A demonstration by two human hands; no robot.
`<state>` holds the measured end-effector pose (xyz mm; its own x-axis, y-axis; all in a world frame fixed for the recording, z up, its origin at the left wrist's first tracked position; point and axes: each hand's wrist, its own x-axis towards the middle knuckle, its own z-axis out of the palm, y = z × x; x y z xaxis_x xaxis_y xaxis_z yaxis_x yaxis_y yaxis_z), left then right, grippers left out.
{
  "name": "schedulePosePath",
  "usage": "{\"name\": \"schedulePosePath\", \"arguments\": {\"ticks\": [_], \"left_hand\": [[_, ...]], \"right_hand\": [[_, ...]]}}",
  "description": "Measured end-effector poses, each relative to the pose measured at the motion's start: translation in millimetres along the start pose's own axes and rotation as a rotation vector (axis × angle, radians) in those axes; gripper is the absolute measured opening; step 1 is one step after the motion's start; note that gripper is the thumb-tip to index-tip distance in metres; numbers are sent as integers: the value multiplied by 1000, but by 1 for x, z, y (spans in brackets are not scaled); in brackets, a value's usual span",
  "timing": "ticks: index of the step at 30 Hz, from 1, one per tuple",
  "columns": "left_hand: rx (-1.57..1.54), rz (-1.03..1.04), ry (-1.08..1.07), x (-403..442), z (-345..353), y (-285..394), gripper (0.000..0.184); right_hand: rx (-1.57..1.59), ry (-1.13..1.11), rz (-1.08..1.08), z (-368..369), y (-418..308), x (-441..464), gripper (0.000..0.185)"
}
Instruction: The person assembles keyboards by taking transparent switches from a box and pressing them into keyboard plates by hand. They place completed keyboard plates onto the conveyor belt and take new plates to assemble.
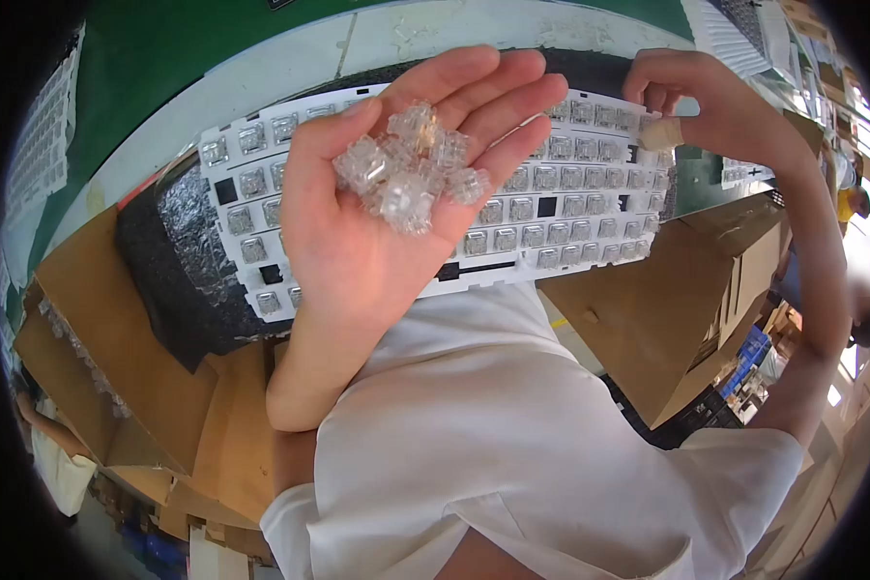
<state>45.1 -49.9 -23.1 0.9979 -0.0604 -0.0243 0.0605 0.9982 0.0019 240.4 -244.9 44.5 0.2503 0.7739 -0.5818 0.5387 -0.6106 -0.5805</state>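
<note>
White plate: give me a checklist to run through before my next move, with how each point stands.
1. Loose switches at hand: ok, a small pile of clear switches sits on the open left hand.
2. Right hand at the plate: ok, at its right end.
3. Switch in the right fingertips: cannot tell, the fingers are curled.
4. Every opening filled: not ok, several are dark, such as this opening.
5. Full view of the plate: not ok, the left hand covers part of it.

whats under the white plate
A black sheet sticks out past the left end of the white plate, and black shows through its empty holes. The plate hides the rest.
</note>
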Motion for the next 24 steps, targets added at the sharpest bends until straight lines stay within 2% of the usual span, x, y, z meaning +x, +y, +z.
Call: {"name": "schedulePosePath", "arguments": {"ticks": [3,6,10,12,13,15,16,18,20,21,24], "left_hand": [[-35,2,5,2,0,0,48],[49,11,-90,4,-6,-4,51],[17,8,6,6,1,-6,54],[47,13,34,6,2,-6,54],[60,16,39,7,3,-6,53],[92,13,55,8,4,-8,52],[15,3,61,7,5,-8,50],[-111,-8,74,2,3,-7,46],[-179,3,96,-4,-5,-8,44],[-200,14,110,-6,-7,-8,44],[-110,60,311,-8,0,-9,31]], "right_hand": [[91,-1,42,1,4,1,19],[41,15,62,1,5,1,21],[-69,53,75,2,8,2,23],[-151,201,-102,7,-9,-6,23],[-295,368,-188,7,-25,-6,25],[-399,566,-228,14,-73,-5,28],[-366,594,-184,19,-89,-6,26],[-264,605,-759,24,-74,22,24],[-341,719,-805,45,-82,40,23],[-362,674,-734,51,-85,39,21],[-328,703,-699,62,-83,46,15]]}}
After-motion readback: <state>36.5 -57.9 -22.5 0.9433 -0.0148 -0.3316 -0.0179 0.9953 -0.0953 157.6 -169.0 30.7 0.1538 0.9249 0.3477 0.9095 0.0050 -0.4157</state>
